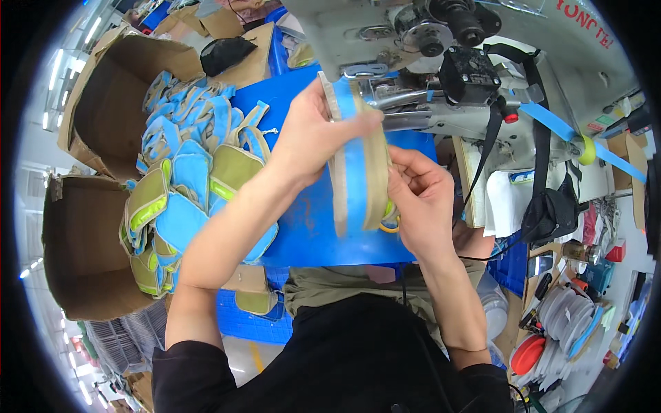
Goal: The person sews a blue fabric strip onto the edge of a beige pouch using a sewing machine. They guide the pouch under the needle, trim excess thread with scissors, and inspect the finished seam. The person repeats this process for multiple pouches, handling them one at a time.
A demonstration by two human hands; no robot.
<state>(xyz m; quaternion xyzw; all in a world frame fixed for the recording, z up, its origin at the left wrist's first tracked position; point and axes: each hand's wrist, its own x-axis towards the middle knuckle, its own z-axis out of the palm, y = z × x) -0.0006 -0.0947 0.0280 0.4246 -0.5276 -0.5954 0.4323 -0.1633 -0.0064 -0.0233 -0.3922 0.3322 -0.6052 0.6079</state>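
My left hand [318,131] grips the upper end of a grey, blue and olive fabric band [354,193], thumb across it, beside the sewing machine's metal arm [406,118]. My right hand [423,196] pinches the band's right edge lower down, fingers curled, with a bit of lime green showing behind the thumb. A piece of the band hangs upright over the blue table [306,241]. To the left lie a pile of blue-and-grey strips [179,110] and olive, blue and lime fabric pieces [179,224].
Two open cardboard boxes [100,120] stand at the left. The machine head [468,76] is overhead at the right, with blue tape [551,120] running from it. A black pouch [551,217] hangs at the right. Round spools or discs [564,323] are stacked at lower right.
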